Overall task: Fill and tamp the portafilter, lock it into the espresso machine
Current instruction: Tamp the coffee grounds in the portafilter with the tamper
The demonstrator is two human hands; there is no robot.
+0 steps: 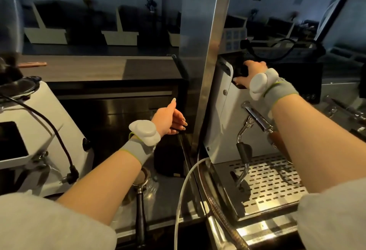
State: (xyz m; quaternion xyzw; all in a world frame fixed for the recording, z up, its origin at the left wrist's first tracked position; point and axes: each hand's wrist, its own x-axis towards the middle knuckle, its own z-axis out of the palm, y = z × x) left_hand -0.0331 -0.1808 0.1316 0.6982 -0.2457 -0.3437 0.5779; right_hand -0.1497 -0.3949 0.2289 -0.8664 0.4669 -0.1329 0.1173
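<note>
While the round metal portafilter (143, 177), basket brown with grounds, lies on the dark surface (174, 196) beside the perforated steel drip tray (273, 182), the left hand (168, 118) hovers open and empty; the right hand (250, 74) curls over the espresso machine (223, 123) top corner.

Two bare forearms emerge from loose pale grey sleeves (49, 224). Each wrist wears a grey knitted band (136, 150) edged in yellow-green, carrying a rounded white plastic sensor pod (144, 133). Fingernails are long.

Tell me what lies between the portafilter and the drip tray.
In the head view, a white hose runs between the portafilter and the drip tray, over dark counter.
</note>
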